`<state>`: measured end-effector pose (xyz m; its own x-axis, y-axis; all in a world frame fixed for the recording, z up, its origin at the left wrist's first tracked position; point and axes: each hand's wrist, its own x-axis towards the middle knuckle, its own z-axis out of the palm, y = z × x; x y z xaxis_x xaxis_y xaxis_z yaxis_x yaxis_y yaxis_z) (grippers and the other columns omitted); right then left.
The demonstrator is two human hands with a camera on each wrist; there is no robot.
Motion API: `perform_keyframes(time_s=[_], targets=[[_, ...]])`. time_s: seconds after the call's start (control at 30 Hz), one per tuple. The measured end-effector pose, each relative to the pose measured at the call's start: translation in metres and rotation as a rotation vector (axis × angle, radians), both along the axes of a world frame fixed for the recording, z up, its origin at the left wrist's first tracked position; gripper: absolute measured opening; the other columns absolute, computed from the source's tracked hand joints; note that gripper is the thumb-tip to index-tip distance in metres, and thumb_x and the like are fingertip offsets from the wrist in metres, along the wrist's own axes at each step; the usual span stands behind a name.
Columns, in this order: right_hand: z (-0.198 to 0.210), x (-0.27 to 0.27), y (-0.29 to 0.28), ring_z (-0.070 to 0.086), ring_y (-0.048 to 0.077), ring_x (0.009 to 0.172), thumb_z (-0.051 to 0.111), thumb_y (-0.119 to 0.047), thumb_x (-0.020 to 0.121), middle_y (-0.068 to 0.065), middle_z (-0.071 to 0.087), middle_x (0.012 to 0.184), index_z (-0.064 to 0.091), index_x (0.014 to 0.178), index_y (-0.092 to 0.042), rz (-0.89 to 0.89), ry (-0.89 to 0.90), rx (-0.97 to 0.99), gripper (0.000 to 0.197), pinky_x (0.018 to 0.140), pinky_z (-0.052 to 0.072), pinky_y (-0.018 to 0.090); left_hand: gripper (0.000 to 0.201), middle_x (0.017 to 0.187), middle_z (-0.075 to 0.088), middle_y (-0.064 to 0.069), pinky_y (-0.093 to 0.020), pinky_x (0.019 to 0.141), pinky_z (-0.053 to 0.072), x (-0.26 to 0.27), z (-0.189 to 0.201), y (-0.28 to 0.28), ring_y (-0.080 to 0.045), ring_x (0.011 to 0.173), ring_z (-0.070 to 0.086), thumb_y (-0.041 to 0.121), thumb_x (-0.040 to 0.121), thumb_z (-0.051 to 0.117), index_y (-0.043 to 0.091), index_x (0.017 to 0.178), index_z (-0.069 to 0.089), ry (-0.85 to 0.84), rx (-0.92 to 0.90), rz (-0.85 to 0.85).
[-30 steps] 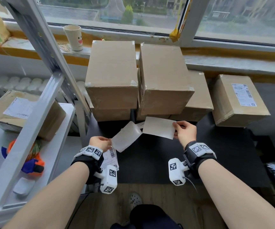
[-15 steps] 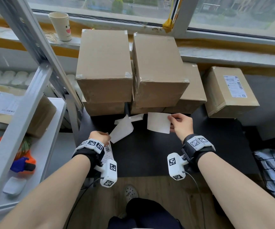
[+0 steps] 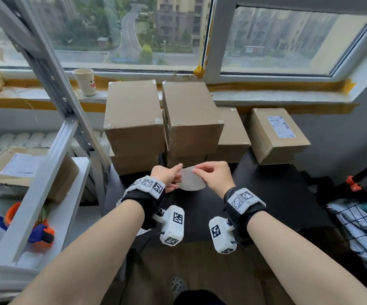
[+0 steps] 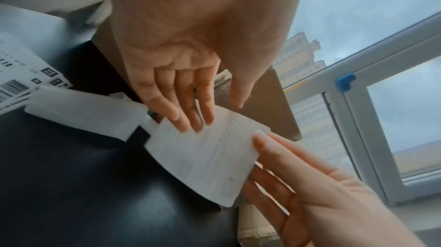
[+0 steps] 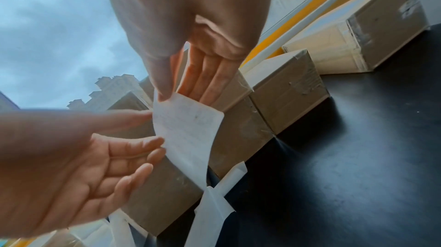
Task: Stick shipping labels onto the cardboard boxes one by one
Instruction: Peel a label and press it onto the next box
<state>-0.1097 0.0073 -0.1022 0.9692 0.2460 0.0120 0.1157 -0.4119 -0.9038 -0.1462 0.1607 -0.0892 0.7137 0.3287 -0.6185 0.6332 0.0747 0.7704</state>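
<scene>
2 hands: right (image 3: 214, 175) pinches label (image 3: 192, 182), left (image 3: 167, 176) touches it.

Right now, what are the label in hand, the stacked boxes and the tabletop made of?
Label: thin matte white paper; it curls and faint print shows through. Boxes: matte brown cardboard, glossy clear tape at the corners. Tabletop: dark, smooth, slight sheen; laminate or painted board, can't tell.
</scene>
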Motion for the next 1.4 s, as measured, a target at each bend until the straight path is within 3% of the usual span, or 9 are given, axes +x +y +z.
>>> perform_keyframes(time_s=[0.13, 0.27, 0.5, 0.6, 0.73, 0.83, 1.03, 1.2, 1.4], targets=[[0.007, -0.019, -0.008, 0.063, 0.004, 0.070, 0.074, -0.015, 0.078, 0.003, 0.073, 0.078, 0.077, 0.084, -0.008, 0.022, -0.010, 0.021, 0.010, 0.068, 0.046, 0.009, 0.039, 0.058, 0.050, -0.003, -0.009, 0.031, 0.027, -0.003, 0.010, -0.010, -0.008, 0.026, 0.038, 0.034, 0.087, 0.062, 0.009, 0.059, 0.051, 0.043, 0.025, -0.008], [0.011, -0.036, -0.015, 0.066, 0.008, 0.076, 0.074, -0.013, 0.079, 0.008, 0.075, 0.084, 0.077, 0.085, -0.006, 0.039, -0.021, 0.038, 0.010, 0.074, 0.051, 0.016, 0.040, 0.060, 0.047, 0.001, -0.007, 0.029, 0.025, -0.013, 0.016, -0.015, -0.008, 0.031, 0.038, 0.031, 0.090, 0.056, 0.014, 0.056, 0.044, 0.135, 0.079, -0.099], [0.010, -0.063, -0.024, 0.065, 0.002, 0.070, 0.077, -0.015, 0.075, 0.006, 0.075, 0.084, 0.077, 0.084, -0.007, 0.078, -0.019, -0.023, 0.012, 0.076, 0.053, 0.018, 0.014, 0.072, 0.060, -0.002, -0.019, 0.050, 0.035, -0.035, 0.019, -0.022, -0.011, 0.055, 0.049, 0.012, 0.089, 0.056, 0.009, 0.076, 0.058, 0.113, 0.115, -0.146], [0.006, -0.070, -0.026, 0.070, 0.014, 0.076, 0.078, -0.016, 0.074, 0.006, 0.075, 0.082, 0.077, 0.083, -0.009, 0.086, -0.001, -0.043, 0.012, 0.078, 0.054, 0.027, 0.006, 0.074, 0.062, -0.002, -0.019, 0.054, 0.039, -0.041, 0.018, -0.023, -0.014, 0.062, 0.056, 0.011, 0.087, 0.059, 0.008, 0.092, 0.063, 0.051, 0.094, -0.121], [0.002, -0.079, -0.026, 0.070, 0.019, 0.081, 0.078, -0.016, 0.074, 0.006, 0.075, 0.083, 0.078, 0.083, -0.010, 0.089, 0.026, -0.077, 0.011, 0.082, 0.054, 0.032, 0.001, 0.073, 0.063, -0.005, -0.018, 0.055, 0.042, -0.048, 0.014, -0.021, -0.014, 0.061, 0.057, 0.009, 0.084, 0.065, 0.009, 0.084, 0.064, -0.013, 0.067, -0.111], [0.003, -0.085, -0.024, 0.069, 0.019, 0.080, 0.078, -0.016, 0.074, 0.007, 0.075, 0.084, 0.078, 0.083, -0.010, 0.080, 0.028, -0.088, 0.011, 0.081, 0.053, 0.030, 0.009, 0.065, 0.063, -0.004, -0.018, 0.056, 0.044, -0.051, 0.008, -0.018, -0.011, 0.055, 0.056, 0.009, 0.083, 0.068, 0.008, 0.074, 0.065, -0.103, 0.081, -0.105], [0.005, -0.092, -0.026, 0.057, 0.008, 0.069, 0.079, -0.017, 0.073, 0.007, 0.073, 0.088, 0.077, 0.087, -0.010, 0.076, 0.018, -0.106, 0.016, 0.067, 0.043, 0.012, 0.019, 0.036, 0.056, 0.005, -0.012, 0.036, 0.037, -0.052, 0.000, -0.019, 0.000, 0.030, 0.048, 0.005, 0.080, 0.071, 0.008, 0.063, 0.064, -0.215, 0.130, -0.099], [0.007, -0.091, -0.038, 0.057, 0.007, 0.067, 0.080, -0.018, 0.072, 0.007, 0.073, 0.088, 0.076, 0.089, -0.010, 0.025, -0.005, -0.143, 0.019, 0.066, 0.043, 0.010, 0.019, 0.063, 0.062, -0.007, -0.012, 0.040, 0.041, -0.050, -0.001, -0.026, -0.010, 0.048, 0.054, 0.006, 0.084, 0.067, 0.011, 0.066, 0.062, -0.291, 0.167, -0.091], [0.012, -0.067, -0.069, 0.060, 0.011, 0.077, 0.075, -0.025, 0.078, -0.001, 0.066, 0.091, 0.068, 0.098, -0.013, -0.215, -0.082, -0.140, 0.023, 0.075, 0.048, 0.021, 0.014, 0.069, 0.062, -0.006, -0.019, 0.056, 0.045, -0.037, 0.002, -0.040, -0.012, 0.059, 0.054, 0.007, 0.086, 0.064, 0.011, 0.073, 0.062, -0.347, 0.098, -0.167]])
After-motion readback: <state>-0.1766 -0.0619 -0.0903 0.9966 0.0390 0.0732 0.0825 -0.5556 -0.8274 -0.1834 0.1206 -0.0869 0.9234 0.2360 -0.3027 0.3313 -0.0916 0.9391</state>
